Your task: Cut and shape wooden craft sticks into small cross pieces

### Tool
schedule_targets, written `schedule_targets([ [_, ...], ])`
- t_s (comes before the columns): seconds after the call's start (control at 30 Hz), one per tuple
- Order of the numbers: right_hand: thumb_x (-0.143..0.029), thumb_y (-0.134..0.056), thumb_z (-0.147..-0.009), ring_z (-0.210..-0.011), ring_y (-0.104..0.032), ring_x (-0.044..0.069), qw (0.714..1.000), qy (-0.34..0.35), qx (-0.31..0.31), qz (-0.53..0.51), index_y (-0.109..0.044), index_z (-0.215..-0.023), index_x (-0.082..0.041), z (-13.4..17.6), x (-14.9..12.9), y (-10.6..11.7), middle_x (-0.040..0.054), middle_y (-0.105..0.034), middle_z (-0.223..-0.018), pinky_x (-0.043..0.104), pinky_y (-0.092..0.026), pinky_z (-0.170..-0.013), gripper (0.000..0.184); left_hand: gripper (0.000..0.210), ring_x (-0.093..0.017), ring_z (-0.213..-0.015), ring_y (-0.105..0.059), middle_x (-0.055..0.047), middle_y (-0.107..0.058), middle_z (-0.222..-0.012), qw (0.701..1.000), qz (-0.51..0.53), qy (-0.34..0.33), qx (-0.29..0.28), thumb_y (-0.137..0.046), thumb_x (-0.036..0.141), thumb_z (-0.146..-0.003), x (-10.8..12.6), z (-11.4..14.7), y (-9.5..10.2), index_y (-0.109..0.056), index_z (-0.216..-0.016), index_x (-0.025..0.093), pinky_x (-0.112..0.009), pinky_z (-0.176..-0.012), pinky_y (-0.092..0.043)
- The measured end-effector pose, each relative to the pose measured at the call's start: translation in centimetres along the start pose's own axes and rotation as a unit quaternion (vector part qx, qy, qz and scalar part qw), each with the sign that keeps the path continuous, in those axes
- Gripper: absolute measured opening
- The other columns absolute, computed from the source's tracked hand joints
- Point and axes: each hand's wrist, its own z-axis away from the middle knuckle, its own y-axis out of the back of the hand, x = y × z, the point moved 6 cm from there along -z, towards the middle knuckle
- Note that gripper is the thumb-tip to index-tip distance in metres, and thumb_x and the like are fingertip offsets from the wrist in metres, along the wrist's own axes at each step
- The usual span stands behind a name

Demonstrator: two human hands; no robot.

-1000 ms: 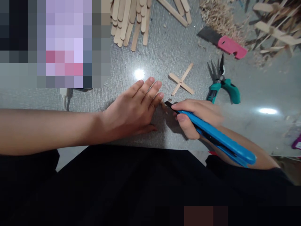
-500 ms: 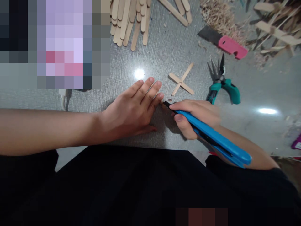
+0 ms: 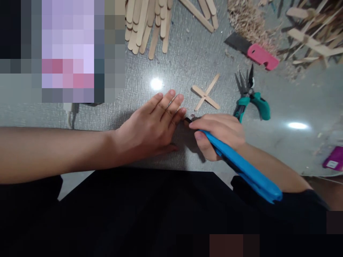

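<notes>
My left hand lies palm down on the table with its fingers stretched out. Whatever is beneath its palm and fingers is hidden. Wrapped round a blue utility knife is my right hand, its index finger along the front end. The knife's dark tip points left and down, close beside the little finger of my left hand. Just beyond both hands, two craft sticks form a cross on the tabletop.
Craft sticks are heaped at the back. A pink-handled cutter, wood shavings and green-handled pliers lie to the right. Behind them is a stick structure. A purple object sits at the right edge, a white cable at left.
My right hand has shifted slightly left, and the knife has rolled and tipped a little in its grip. My left hand stays flat in place. The whole view has shifted slightly.
</notes>
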Motion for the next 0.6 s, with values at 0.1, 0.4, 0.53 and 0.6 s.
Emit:
schedule_targets([
  [0.1, -0.019, -0.068, -0.107, -0.073, -0.08, 0.019, 0.999, -0.031, 0.001, -0.026, -0.074, -0.12, -0.028, -0.3, 0.3, 0.1, 0.0011, -0.084, -0.094, 0.032, -0.068, -0.069, 0.018, 0.093, -0.052, -0.178, -0.041, -0.035, -0.041, -0.187, 0.999, -0.032, -0.018, 0.018, -0.064, 0.062, -0.117, 0.2, 0.1, 0.1, -0.046, -0.178, -0.006, -0.062, -0.148, -0.04],
  [0.4, -0.022, -0.065, -0.107, -0.065, -0.076, 0.021, 0.999, 0.018, 0.04, 0.014, -0.073, -0.12, -0.027, 0.9, -0.1, -0.9, 0.0014, -0.082, -0.086, 0.035, -0.064, -0.059, 0.015, 0.089, -0.05, -0.179, -0.04, -0.034, -0.04, -0.189, 0.998, -0.055, -0.01, 0.017, -0.061, 0.062, -0.117, 0.1, 0.0, -0.4, -0.049, -0.178, -0.002, -0.062, -0.147, -0.04],
  [0.53, -0.019, -0.07, -0.107, -0.067, -0.081, 0.02, 0.999, 0.001, 0.033, 0.012, -0.075, -0.125, -0.028, 0.9, -0.3, -0.2, 0.0014, -0.086, -0.09, 0.032, -0.07, -0.064, 0.021, 0.095, -0.05, -0.182, -0.033, -0.033, -0.033, -0.192, 0.999, -0.046, -0.002, -0.002, -0.06, 0.067, -0.116, 0.2, -0.2, -0.6, -0.044, -0.181, -0.002, -0.063, -0.149, -0.036],
  [0.6, -0.018, -0.071, -0.106, -0.068, -0.082, 0.02, 1.0, -0.006, 0.029, 0.007, -0.076, -0.127, -0.029, 1.0, -0.4, 0.3, 0.0009, -0.087, -0.09, 0.032, -0.07, -0.063, 0.025, 0.101, -0.052, -0.181, -0.034, -0.036, -0.033, -0.19, 0.998, -0.055, -0.008, -0.002, -0.062, 0.069, -0.115, 0.3, -0.2, -0.6, -0.043, -0.18, -0.006, -0.062, -0.149, -0.035],
])
